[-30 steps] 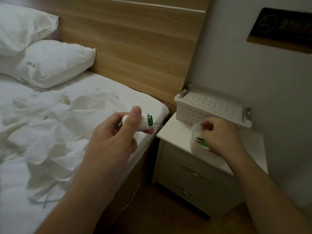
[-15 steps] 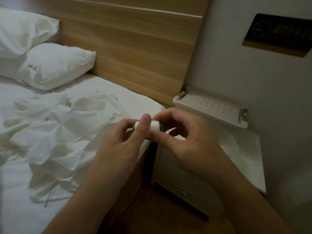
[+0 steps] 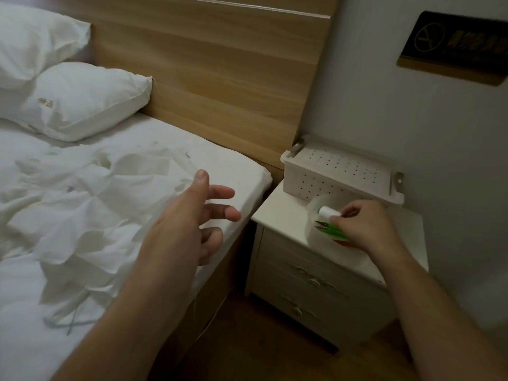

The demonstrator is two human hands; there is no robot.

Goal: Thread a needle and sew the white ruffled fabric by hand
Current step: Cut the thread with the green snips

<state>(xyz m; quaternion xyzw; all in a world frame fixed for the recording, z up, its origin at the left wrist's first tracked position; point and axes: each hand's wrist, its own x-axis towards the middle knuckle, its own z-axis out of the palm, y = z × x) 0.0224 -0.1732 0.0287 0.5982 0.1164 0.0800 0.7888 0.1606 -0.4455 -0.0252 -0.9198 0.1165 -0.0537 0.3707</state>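
Right hand [image 3: 368, 226] is over the nightstand [image 3: 277, 213], fingers curled, pinching a white spool of thread [image 3: 328, 211] between thumb and fingertips. The spool lies roughly sideways, its free end pointing left toward the bed. It sits at the mouth of a clear plastic bag [image 3: 319, 229] resting on the nightstand top. Inside or just at the bag, below the spool, green-handled snips [image 3: 331, 228] lie with the metal tips pointing left. The bag is translucent and blurred; cannot tell whether the spool is inside it or just above its opening.

Left hand [image 3: 187, 224] is held over the bed edge, palm turned inward, fingers spread and loosely extended, thumb up. It holds nothing and touches nothing.

White ruffled fabric [image 3: 82, 204] lies crumpled on the bed [image 3: 236, 171], left of the left hand, spread from the pillow area down toward the near edge. A thin grey cord or strap [image 3: 68, 323] trails from its lower part onto the sheet. No needle can be made out at this resolution.

Surroundings: two white pillows [image 3: 79, 103] against a wooden headboard [image 3: 220, 78]. White perforated box [image 3: 341, 174] with metal clasps at the back of the nightstand, against the wall. Dark sign [image 3: 456, 48] on the wall, upper right.
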